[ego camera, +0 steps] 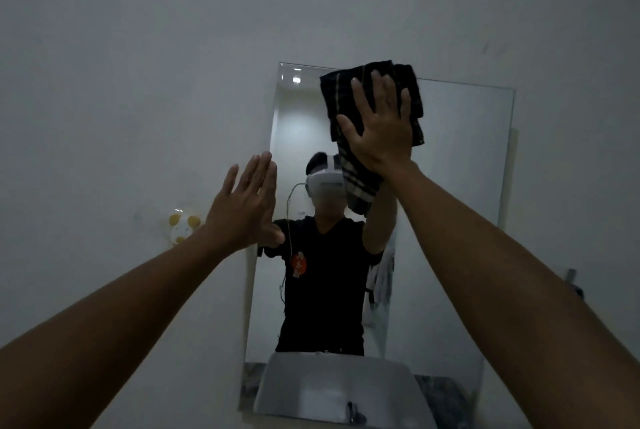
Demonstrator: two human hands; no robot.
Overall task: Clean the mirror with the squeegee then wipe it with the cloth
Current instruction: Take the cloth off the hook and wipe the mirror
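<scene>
A tall frameless mirror (450, 206) hangs on the white wall ahead of me. My right hand (377, 130) lies flat, fingers spread, pressing a dark checked cloth (346, 92) against the mirror's upper middle; the cloth's lower end hangs down below my wrist. My left hand (246, 206) is flat and empty with fingers together, resting at the mirror's left edge against the wall. No squeegee is in view. The glass reflects a person in a black shirt with a white headset.
A small white wall holder with yellow pieces (181, 226) sits left of the mirror. A white basin and a tap (353, 413) show in the mirror's lower part. A dark fitting (571, 281) is on the wall at right.
</scene>
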